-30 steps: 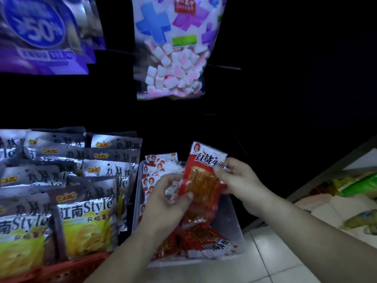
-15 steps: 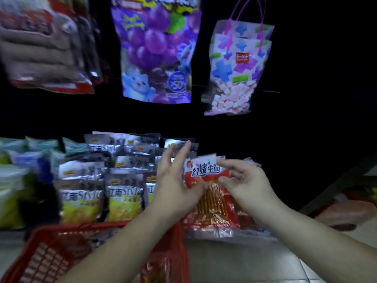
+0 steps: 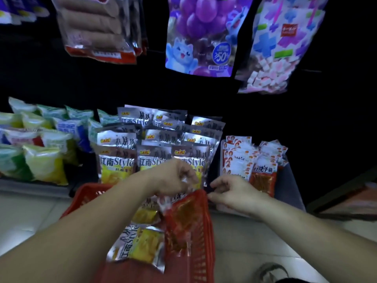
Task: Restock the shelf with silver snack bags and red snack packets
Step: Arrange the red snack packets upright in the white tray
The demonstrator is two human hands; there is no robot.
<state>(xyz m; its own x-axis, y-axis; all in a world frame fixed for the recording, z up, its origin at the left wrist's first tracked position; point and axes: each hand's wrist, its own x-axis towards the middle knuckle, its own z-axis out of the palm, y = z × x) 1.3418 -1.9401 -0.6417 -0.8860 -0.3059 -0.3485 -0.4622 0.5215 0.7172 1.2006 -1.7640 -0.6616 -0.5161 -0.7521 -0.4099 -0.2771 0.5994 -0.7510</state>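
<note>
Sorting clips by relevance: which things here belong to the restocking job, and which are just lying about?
Job: shelf silver bags; red basket; basket silver bags; shelf red packets; red packet pinched by left hand.
Just around: grape candy bag; marshmallow bag; sausage pack; green and yellow packs.

Left hand (image 3: 173, 176) and right hand (image 3: 234, 190): both bare. The forearms (image 3: 91, 221) are uncovered up to the edge of view.

Red basket (image 3: 204, 242), silver bags (image 3: 157, 137), seemingly red packets (image 3: 263, 176)
</note>
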